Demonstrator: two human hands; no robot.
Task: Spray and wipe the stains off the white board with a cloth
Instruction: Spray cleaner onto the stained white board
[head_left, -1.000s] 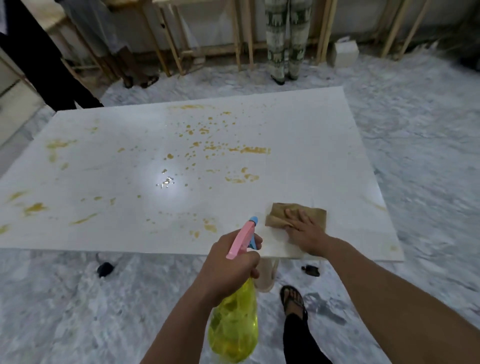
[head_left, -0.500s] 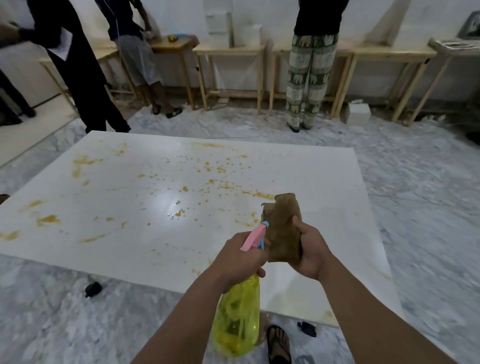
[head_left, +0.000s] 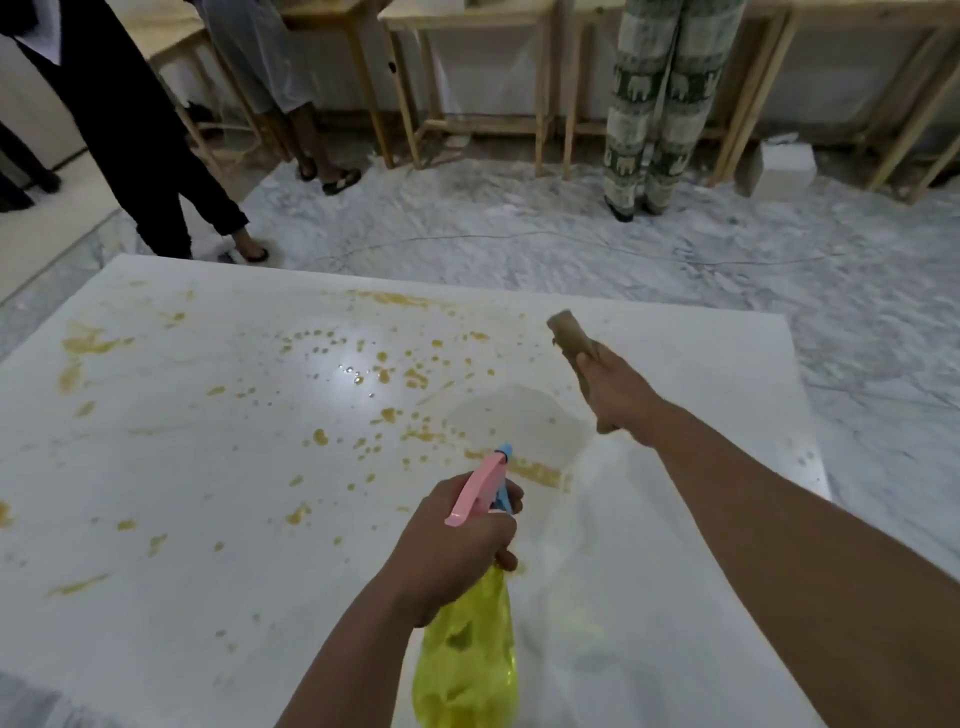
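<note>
Marble floor; white board stained yellow. Spray bottle is gripped by left hand (aimed ahead); cloth is clutched in right hand, ready for wiping.

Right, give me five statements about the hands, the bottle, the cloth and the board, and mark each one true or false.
1. The left hand grips the spray bottle. True.
2. The bottle's body is blue. False: the body is yellow, with a pink and blue spray head.
3. The right hand holds the brown cloth. True.
4. The white board is wiped clean. False: yellow-brown stains are scattered over much of it.
5. The cloth lies flat and spread out on the board. False: it is bunched in the right hand, and whether it touches the board cannot be told.
</note>
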